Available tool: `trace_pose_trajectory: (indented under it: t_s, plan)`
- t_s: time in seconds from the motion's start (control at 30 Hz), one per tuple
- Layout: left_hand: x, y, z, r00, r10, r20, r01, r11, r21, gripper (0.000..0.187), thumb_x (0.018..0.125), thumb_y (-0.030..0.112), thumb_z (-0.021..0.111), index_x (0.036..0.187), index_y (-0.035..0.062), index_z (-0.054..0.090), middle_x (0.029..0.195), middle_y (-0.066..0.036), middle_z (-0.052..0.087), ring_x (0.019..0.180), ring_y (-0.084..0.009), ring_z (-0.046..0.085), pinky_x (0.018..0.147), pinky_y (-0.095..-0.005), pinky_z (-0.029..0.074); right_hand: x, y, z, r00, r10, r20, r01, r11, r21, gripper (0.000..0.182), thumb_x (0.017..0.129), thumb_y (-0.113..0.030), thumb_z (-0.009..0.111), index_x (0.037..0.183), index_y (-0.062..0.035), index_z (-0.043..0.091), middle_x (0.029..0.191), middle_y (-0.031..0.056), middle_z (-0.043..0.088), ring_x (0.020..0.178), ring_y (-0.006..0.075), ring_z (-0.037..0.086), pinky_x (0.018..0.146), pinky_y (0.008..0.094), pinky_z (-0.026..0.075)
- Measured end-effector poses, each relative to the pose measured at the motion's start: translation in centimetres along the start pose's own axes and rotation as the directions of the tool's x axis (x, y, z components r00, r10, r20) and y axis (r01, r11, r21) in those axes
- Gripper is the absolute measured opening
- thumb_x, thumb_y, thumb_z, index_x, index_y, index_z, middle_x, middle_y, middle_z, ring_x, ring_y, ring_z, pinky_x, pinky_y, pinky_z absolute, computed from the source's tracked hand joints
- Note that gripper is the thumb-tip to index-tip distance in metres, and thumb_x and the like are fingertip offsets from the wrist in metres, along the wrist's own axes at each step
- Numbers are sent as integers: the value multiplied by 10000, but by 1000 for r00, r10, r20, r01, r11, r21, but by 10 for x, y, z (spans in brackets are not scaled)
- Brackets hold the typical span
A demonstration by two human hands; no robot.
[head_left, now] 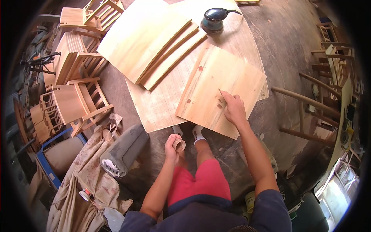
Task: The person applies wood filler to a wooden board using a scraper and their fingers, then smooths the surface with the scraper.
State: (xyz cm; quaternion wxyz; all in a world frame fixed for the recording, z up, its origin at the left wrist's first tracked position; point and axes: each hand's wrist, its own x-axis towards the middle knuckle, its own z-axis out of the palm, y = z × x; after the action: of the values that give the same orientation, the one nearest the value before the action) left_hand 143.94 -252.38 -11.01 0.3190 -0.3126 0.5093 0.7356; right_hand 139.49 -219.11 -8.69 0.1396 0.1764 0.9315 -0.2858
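My right hand (233, 106) rests on a square curved wooden panel (216, 77), fingers closed around a thin stick-like tool (221, 92) whose tip touches the wood. My left hand (172, 146) hangs low near my knees and is closed on a folded piece of brown sandpaper (179, 145). The panel lies on a large plywood sheet (158, 106) on the floor in front of my feet.
A stack of curved wooden panels (148, 38) lies at the far left of the sheet. An orbital sander (213, 19) sits at the back. Wooden chair frames (73, 96) stand left, more chairs (320, 96) right. A grey canister (123, 150) and cloth (83, 185) lie beside me.
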Motion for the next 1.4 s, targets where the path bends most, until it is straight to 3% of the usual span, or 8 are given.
trace_pose_trajectory:
  t_s: [0.3,0.4,0.7,0.8,0.9,1.1,1.23,1.4]
  plan:
    - [6,-8,-5,999,20,-38,-21,999,-37,253,1020,253,439,943,63,587,946,-78,594,865,-217,625,807,-338,518,37,-16,4,988,-127,-85,108,974,-200,665,773,-2,652,1412,-123,519,1383,12,584,1080,277,551,912,413,438]
    - [8,-11,-6,999,9,-44,-10,1000,-21,254,1019,252,437,945,62,588,941,-80,599,866,-216,629,804,-336,518,82,-8,7,910,-328,-254,223,904,-366,641,786,0,618,1409,-111,518,1390,16,579,1104,264,554,899,408,424]
    - [1,-16,-5,997,6,-81,-11,998,-62,254,1020,253,435,953,60,585,936,-78,600,868,-217,627,818,-339,511,161,-12,33,867,-474,-153,287,727,-624,510,898,-98,521,1408,-120,529,1385,25,588,1124,233,562,851,401,402]
    - [-3,-15,-9,996,9,-93,-16,997,-78,247,1018,252,437,954,63,583,935,-77,596,871,-216,621,826,-342,509,161,-16,40,901,-424,-94,281,734,-618,496,900,-98,523,1393,-153,543,1390,6,589,1113,227,563,860,409,408]
    - [0,-14,-11,994,26,-104,-36,995,-91,241,1017,249,438,954,65,581,932,-74,592,872,-215,617,819,-345,511,162,-31,9,945,-277,173,326,781,-532,516,893,-88,523,1397,-197,536,1382,-20,597,1107,226,566,877,420,414]
    - [3,-16,-13,994,44,-103,-57,990,-129,245,1016,263,448,946,70,582,921,-70,589,851,-217,621,781,-345,521,169,-24,-14,948,-315,43,305,862,-404,532,868,-69,536,1378,-219,555,1343,-32,631,1098,237,581,894,443,424]
    - [2,-13,-11,995,21,-99,-36,987,-156,247,1016,270,450,946,75,584,919,-67,588,835,-215,626,773,-337,521,177,-19,19,939,-342,26,301,788,-538,595,839,-37,516,1398,-236,552,1398,-44,596,1065,245,575,850,414,434]
    - [5,-10,-15,996,35,-85,-45,993,-112,248,1020,265,441,946,76,584,920,-66,590,837,-215,629,768,-332,522,177,-28,-15,963,-199,183,260,871,-418,608,830,-45,520,1397,-264,550,1348,-43,631,1073,244,577,888,433,427]
